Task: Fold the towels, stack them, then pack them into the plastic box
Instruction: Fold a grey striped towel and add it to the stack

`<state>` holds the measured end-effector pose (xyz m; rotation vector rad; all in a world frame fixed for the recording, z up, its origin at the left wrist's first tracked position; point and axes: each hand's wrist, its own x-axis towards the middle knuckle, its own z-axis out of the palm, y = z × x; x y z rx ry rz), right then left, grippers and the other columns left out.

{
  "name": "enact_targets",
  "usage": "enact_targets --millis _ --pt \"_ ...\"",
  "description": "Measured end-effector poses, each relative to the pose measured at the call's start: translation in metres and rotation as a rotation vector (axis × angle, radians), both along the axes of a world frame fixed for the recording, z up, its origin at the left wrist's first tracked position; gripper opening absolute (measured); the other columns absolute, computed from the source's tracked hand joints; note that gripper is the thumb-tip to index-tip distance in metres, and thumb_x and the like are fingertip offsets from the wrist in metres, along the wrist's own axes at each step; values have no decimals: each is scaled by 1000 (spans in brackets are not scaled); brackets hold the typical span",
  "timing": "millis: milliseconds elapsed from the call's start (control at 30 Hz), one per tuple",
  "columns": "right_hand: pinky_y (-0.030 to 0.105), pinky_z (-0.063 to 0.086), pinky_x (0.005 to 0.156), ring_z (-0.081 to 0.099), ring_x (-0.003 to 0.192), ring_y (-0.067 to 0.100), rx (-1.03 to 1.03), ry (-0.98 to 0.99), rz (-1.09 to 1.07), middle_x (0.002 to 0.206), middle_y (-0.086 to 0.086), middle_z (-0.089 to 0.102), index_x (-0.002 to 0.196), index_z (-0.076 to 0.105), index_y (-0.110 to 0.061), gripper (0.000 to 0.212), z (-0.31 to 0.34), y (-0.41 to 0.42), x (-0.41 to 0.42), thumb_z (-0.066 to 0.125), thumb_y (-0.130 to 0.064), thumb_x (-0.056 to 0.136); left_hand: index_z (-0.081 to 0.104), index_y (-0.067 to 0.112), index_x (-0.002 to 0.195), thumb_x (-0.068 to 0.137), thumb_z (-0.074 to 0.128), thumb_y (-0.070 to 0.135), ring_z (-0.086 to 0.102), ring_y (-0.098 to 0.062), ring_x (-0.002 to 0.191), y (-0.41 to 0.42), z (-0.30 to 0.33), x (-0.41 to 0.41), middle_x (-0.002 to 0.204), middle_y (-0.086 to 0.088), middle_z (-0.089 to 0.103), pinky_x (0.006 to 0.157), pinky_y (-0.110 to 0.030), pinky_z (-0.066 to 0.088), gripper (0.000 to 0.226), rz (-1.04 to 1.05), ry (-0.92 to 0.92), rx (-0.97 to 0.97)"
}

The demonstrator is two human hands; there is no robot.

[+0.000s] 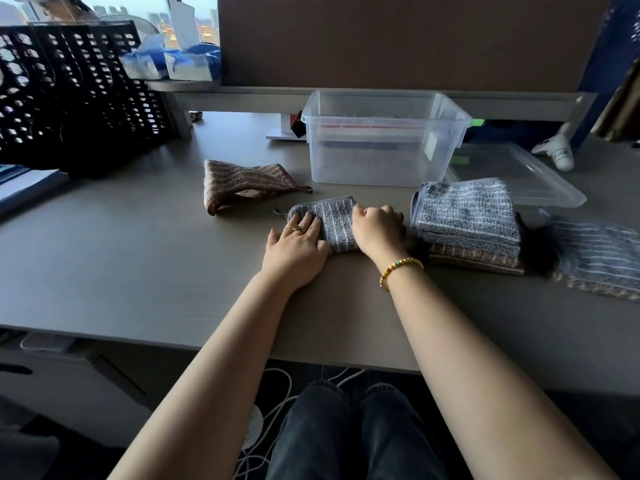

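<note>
Dark denim trousers [349, 434] fill the bottom of the view, with white cables [277, 393] trailing on the floor beside them. Above them two bare forearms reach forward over the near edge of the grey laminate desk [138, 265]. The right wrist carries a bracelet of gold beads [400, 271]; the left hand wears a gold ring [297, 228].

The left hand [298, 251] lies palm down, fingers straight and slightly spread, pressing flat on the left part of a small folded grey-blue striped towel [334, 225] at the desk's middle. The right hand [377, 230] is on the towel's right end with knuckles raised and fingers curled down over that edge; whether the fingertips pinch the cloth cannot be told.

Just right of that hand stands one stack of folded towels [467, 226]: grey-blue ones on top, brown striped ones at the bottom, the number of layers too fine to count. Further right lies a second, lower pile of folded striped towels [595, 258], blurred at the frame edge. Left of the hands and a little farther off, one brown striped towel [242, 183] lies loosely crumpled, unfolded.

Behind these sits one clear plastic box [384, 140], open-topped, and to its right its clear plastic lid [519, 174] lies flat on the desk, partly under the stack. A white game controller [557, 150] rests at the far right. At far left stands a black perforated file rack [76, 95], with blue and white packets [173, 64] on the ledge beyond it.
</note>
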<state>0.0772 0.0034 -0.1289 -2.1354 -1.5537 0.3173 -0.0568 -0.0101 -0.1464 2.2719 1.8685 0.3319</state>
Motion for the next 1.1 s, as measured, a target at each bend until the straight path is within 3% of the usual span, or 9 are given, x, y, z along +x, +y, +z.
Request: enact_targets --millis 167,233,367,500,600,733,833,1000,1100 --pt "31 38 87 53 104 26 7 563 37 113 12 57 105 45 -10 27 12 11 -6 45 -35 94 21 24 149 97 28 26 3 -11 148 1 1 -4 159 8 11 120 -37 5 52 -18 -108 10" --pt "31 37 92 50 112 25 7 781 35 123 14 51 121 37 -3 42 14 11 -6 50 -33 94 27 21 147 97 31 21 7 -12 147 3 1 -5 158 5 17 121 -32 8 50 -44 -189 22" --pt "30 45 77 54 95 23 82 880 62 111 14 59 117 52 -1 29 10 8 -11 54 -17 92 48 4 134 93 41 17 29 -21 141 0 9 -9 148 -11 39 106 -18 20 43 9 -578 110" --pt "34 50 86 60 90 20 178 1141 193 93 4 63 111 58 -9 19 21 -4 -7 52 -9 92 55 4 116 83 51 55 59 -25 102 1 25 -18 105 -13 63 88 -35 45 61 194 -1082 -43" --pt "40 46 99 61 106 27 263 1157 243 105 7 65 113 60 -10 24 44 -17 10 56 -16 90 60 15 94 95 51 33 66 -6 62 -1 39 -8 78 2 67 59 -24 57 20 126 -1337 -283" --pt "41 43 100 56 115 29 318 931 108 125 15 60 122 56 -7 36 69 -42 54 48 -32 97 48 13 81 96 46 14 53 -9 57 -2 71 45 73 -2 51 42 -18 49 15 60 -1303 -77" --pt "31 47 76 55 90 21 343 860 -23 107 6 57 126 51 -10 37 71 -55 103 45 -33 97 46 16 77 94 42 17 60 -28 75 0 88 103 79 -6 50 61 -39 58 17 2 -1213 40" --pt "25 41 55 48 65 11 513 735 -324 82 -2 51 118 50 -14 25 71 -78 201 49 -18 93 26 9 135 92 36 4 58 -29 72 -31 106 215 81 -6 52 56 -39 52 45 -221 -1073 -38" --pt "19 35 47 41 64 7 524 622 -450 85 0 46 103 40 -15 15 65 -91 251 51 -13 92 29 14 128 89 39 -1 52 -30 72 -43 95 264 85 -9 51 52 -33 42 43 -336 -905 17"
